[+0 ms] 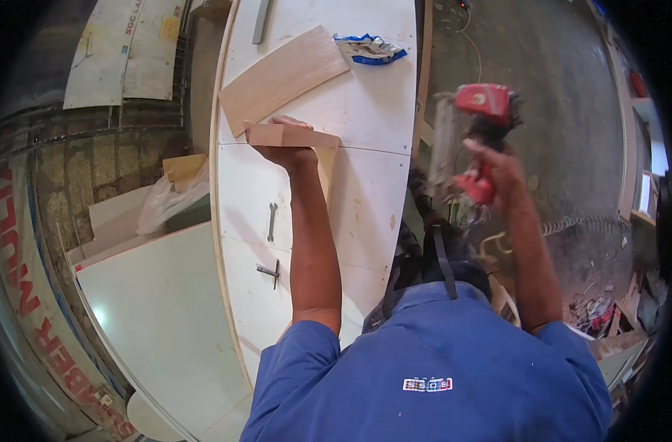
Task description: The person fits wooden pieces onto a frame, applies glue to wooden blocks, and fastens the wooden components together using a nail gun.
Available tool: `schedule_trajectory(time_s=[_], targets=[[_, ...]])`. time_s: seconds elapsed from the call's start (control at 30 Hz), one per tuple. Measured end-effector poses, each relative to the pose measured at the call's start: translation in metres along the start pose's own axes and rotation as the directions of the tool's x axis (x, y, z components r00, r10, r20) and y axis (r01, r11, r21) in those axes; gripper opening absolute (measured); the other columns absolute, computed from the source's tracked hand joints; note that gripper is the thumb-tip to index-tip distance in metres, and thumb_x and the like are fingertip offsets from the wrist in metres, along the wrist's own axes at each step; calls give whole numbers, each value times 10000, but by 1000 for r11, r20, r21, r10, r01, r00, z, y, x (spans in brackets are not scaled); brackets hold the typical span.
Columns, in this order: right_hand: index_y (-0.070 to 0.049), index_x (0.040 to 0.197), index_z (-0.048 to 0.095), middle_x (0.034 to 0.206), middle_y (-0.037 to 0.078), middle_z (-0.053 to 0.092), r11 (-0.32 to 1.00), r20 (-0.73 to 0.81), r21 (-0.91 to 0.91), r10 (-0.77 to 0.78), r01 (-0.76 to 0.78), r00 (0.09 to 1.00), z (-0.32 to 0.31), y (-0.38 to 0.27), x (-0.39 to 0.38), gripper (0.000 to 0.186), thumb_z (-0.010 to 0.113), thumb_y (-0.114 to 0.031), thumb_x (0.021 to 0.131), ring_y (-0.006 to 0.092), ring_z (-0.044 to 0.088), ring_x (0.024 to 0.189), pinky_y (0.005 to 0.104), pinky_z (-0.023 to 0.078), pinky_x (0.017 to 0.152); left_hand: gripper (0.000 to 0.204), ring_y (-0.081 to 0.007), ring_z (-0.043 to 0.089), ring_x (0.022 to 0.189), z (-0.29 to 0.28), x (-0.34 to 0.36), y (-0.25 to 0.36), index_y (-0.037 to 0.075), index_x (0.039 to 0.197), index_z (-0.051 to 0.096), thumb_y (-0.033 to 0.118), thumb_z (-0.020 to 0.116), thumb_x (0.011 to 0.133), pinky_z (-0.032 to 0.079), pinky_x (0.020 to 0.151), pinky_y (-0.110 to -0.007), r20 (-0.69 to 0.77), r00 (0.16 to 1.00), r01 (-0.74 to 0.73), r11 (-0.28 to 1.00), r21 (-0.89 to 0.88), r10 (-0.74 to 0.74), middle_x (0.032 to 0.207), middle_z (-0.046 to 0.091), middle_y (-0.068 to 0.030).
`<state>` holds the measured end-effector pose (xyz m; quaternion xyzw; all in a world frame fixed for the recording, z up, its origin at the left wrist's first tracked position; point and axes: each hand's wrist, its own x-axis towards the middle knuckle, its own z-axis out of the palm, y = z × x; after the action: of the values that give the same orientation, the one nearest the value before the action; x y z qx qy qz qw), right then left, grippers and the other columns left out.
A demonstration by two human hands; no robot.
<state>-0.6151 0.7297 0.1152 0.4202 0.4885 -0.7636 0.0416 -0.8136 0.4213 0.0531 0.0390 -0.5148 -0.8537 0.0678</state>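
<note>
My left hand is closed round a light wooden frame piece above the white table. The frame's two boards meet in a corner at its right end, and some of my fingers are behind the wood. To the right, off the table's edge, my right hand grips a red and black nail gun by its handle. Motion blurs the gun's front part. A flat wooden board lies just beyond my left hand, its near end close to the frame.
On the white table lie a spanner, a T-shaped tool, a blue and silver packet and a grey strip. A coiled hose runs at right. Pale panels stand at left.
</note>
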Motion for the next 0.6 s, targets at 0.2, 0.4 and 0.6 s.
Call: schedule_trajectory(time_s=[0.2,0.4,0.6], targets=[[-24,1174,667,656,6,595,996,214,64,44,-59,976,71,82,-9,337,785,-113,871,109,576,502,303,534,531,764,-239,506,424,3,-1,2,114,636,504,693,213,1041,487,460,-355,-8,999,-32,994,103,33,497,467,-71],[3,1172,657,657,19,598,990,212,113,57,-82,976,116,117,-5,335,765,-65,863,121,570,497,286,505,507,824,-250,569,449,-4,2,4,86,618,557,721,218,1018,518,538,-366,79,997,20,999,-43,-17,496,530,-93],[11,1080,613,652,30,601,991,222,58,104,-120,969,134,124,-2,256,748,-49,870,122,576,494,301,501,494,832,-254,580,476,-11,1,-7,74,646,571,736,219,1009,518,578,-360,69,997,-40,999,7,40,540,565,-106]])
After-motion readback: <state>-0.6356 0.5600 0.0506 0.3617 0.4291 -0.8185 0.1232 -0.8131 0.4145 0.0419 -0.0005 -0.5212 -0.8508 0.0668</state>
